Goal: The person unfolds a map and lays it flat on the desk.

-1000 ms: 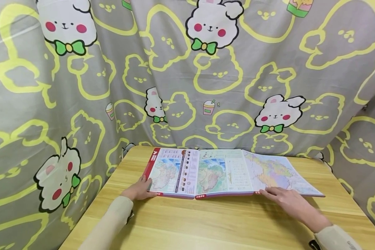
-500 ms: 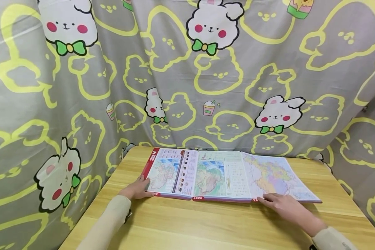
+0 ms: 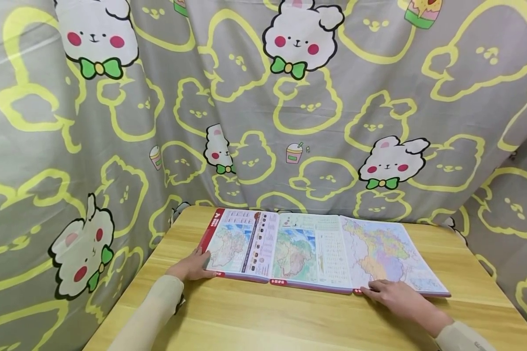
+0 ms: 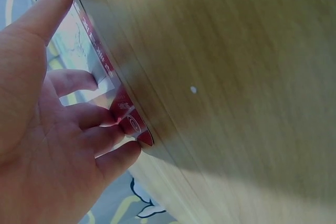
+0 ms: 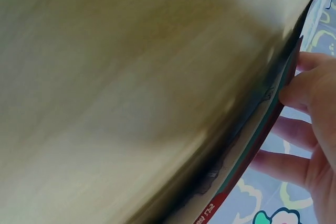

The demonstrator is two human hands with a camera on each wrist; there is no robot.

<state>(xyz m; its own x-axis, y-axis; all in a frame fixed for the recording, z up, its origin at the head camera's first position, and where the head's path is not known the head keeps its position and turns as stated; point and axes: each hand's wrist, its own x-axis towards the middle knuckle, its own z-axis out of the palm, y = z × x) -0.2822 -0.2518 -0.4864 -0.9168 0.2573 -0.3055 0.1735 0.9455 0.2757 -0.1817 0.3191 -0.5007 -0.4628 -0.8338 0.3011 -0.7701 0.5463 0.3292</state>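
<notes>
A three-panel fold-out map lies spread across the wooden table, with coloured maps, small print and red labels along its near edge. At its near left corner rests my left hand. Seen from the left wrist, the bent fingers touch the red corner strip while the thumb stretches along the near edge, well apart from them. My right hand holds the near edge of the right panel. In the right wrist view its thumb is at the edge and the other fingers reach past it; the panel's underside shows there.
The wooden table extends in front of the map towards me. A grey curtain with yellow outlines and white rabbits hangs close behind the far edge and along both sides.
The right panel and its near edge have come down and towards me, carried by my right hand. The middle panel has shifted slightly the same way. My left hand has stayed almost in place.
</notes>
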